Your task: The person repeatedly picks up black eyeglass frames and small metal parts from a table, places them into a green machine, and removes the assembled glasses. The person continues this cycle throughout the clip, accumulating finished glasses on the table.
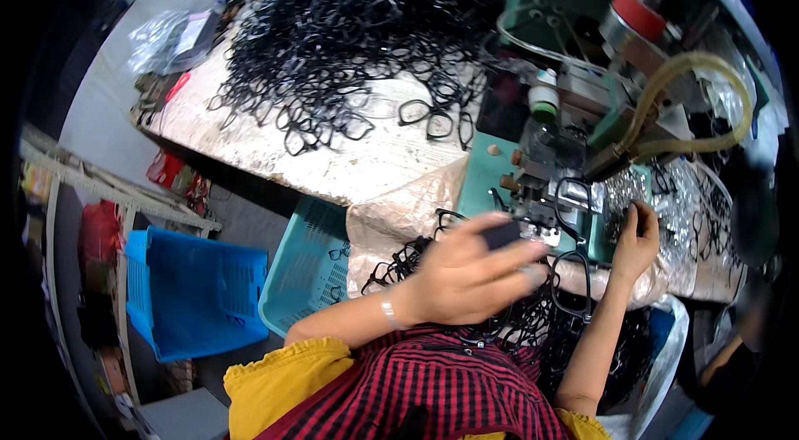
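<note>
Black plastic spectacle frames (358,32) lie in a great tangled heap on the bench, well beyond both hands and up to the left of them. The left hand (470,273) hangs just before the small green machine (574,107), fingers half curled around a dark blurred piece (502,233); the motion blur hides what that piece is. The right hand (637,240) sits to the right of the machine's clamp, fingertips pinched on the rim of a black frame (574,207) that stands in the fixture, a second frame (574,282) hanging just below it between the two hands. Under both wrists, on the person's lap, lies another loose heap of black frames (533,332).

To the left of the left forearm stands a teal slotted basket (312,265); a few dark frames show at its near wall, and the rest of its inside is hard to read. Further left, a blue crate (196,290) is tipped on its side, and nothing can be made out in it. Just right of the right hand, a clear plastic bag (682,198) holds small glinting parts and a few black frames. A yellowish hose (699,99) loops above the right hand.
</note>
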A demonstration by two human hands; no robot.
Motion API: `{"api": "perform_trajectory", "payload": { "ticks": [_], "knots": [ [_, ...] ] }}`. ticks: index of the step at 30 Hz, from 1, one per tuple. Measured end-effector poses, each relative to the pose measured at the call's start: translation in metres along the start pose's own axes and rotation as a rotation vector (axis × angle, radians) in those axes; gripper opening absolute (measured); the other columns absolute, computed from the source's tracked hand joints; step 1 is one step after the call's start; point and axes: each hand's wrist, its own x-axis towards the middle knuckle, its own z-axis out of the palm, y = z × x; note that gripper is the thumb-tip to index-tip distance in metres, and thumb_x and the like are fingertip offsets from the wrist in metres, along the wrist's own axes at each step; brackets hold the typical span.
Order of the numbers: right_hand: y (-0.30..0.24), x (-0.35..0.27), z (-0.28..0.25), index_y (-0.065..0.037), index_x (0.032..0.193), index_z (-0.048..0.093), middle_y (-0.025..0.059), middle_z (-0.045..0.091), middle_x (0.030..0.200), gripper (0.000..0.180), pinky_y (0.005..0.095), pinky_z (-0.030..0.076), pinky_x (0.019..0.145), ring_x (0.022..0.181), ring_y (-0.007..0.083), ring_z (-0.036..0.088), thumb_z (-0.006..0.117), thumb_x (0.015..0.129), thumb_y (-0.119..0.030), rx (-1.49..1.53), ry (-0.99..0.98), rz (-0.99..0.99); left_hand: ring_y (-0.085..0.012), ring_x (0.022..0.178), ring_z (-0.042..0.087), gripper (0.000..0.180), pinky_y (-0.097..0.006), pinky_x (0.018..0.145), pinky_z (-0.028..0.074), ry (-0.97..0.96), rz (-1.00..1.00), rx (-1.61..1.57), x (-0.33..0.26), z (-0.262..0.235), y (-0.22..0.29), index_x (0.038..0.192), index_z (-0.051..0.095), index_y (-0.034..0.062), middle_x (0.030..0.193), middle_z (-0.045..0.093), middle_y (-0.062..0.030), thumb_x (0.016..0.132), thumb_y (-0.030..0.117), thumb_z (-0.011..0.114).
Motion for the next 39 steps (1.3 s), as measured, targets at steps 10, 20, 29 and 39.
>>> {"api": "perform_trajectory", "payload": {
  "ticks": [10, 20, 29, 39],
  "knots": [
    [-0.06, 0.002, 0.001, 0.001, 0.095, 0.07, 0.009, 0.071, 0.092, 0.013, 0.0299, 0.05, 0.082, 0.088, 0.0183, 0.066, 0.068, 0.082, 0.0, 0.022, -0.029, -0.218, -0.0321, 0.101, 0.056, 0.014, -0.04, 0.09, 0.045, 0.04, -0.394, 0.584, 0.052, -0.042, -0.192, 0.089, 0.072, 0.0099, 0.106, 0.067, -0.0103, 0.075, 0.011, 0.075],
    [0.005, -0.045, -0.063, 0.001, 0.099, 0.07, 0.0078, 0.07, 0.097, 0.013, 0.0299, 0.049, 0.088, 0.093, 0.017, 0.064, 0.068, 0.086, -0.001, -0.076, 0.121, 0.03, -0.0342, 0.093, 0.065, 0.017, -0.04, 0.082, 0.052, -0.227, -0.548, 0.444, -0.038, -0.029, -0.211, 0.095, 0.072, 0.0008, 0.101, 0.071, -0.0157, 0.088, 0.015, 0.066],
    [-0.095, -0.021, -0.04, 0.0, 0.093, 0.07, 0.0096, 0.069, 0.091, 0.015, 0.0319, 0.048, 0.085, 0.09, 0.0223, 0.064, 0.069, 0.078, 0.003, 0.078, -0.102, -0.235, -0.0055, 0.056, 0.039, 0.034, -0.021, 0.051, 0.031, 0.455, -1.022, -0.63, 0.013, -0.044, -0.165, 0.109, 0.06, 0.003, 0.066, 0.05, 0.0017, 0.105, 0.034, 0.046],
    [-0.126, -0.009, 0.037, 0.004, 0.12, 0.054, 0.0071, 0.066, 0.092, 0.041, 0.0238, 0.048, 0.084, 0.091, 0.011, 0.063, 0.069, 0.081, 0.003, 0.678, -0.152, 0.035, -0.0198, 0.069, 0.057, 0.034, -0.031, 0.061, 0.046, 0.424, -1.174, -0.885, -0.018, 0.0, -0.118, 0.099, 0.053, 0.0084, 0.081, 0.062, -0.008, 0.105, 0.04, 0.044]
  ]
}}
